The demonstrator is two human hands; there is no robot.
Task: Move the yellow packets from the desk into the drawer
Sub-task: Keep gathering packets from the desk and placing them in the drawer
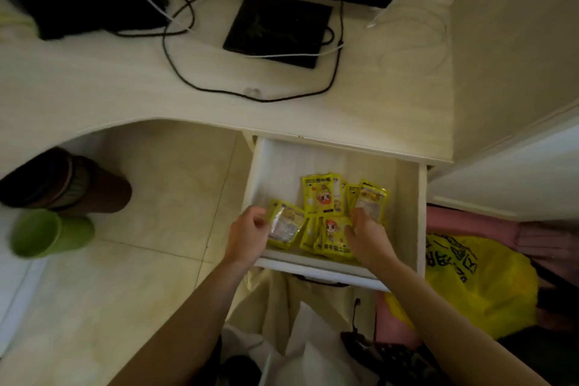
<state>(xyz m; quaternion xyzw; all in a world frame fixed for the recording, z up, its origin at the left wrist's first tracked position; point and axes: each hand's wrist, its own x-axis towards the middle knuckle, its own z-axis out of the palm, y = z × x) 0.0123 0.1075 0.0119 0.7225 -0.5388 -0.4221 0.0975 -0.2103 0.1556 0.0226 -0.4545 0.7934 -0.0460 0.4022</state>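
Note:
Several yellow packets (322,197) with a cartoon face lie in a loose heap inside the open white drawer (404,197) under the desk's right end. My left hand (249,233) reaches over the drawer's front edge, its fingers curled at the left side of one packet (285,226). My right hand (365,233) lies on the right of the heap, its fingers curled over packets there. No yellow packet shows on the desk top (125,84).
A black monitor base (275,25) and tangled black and white cables (175,50) lie on the desk. On the tiled floor stand a green boot (50,233) and brown boot (62,182). A yellow plastic bag (482,285) sits right of the drawer, white bags below it.

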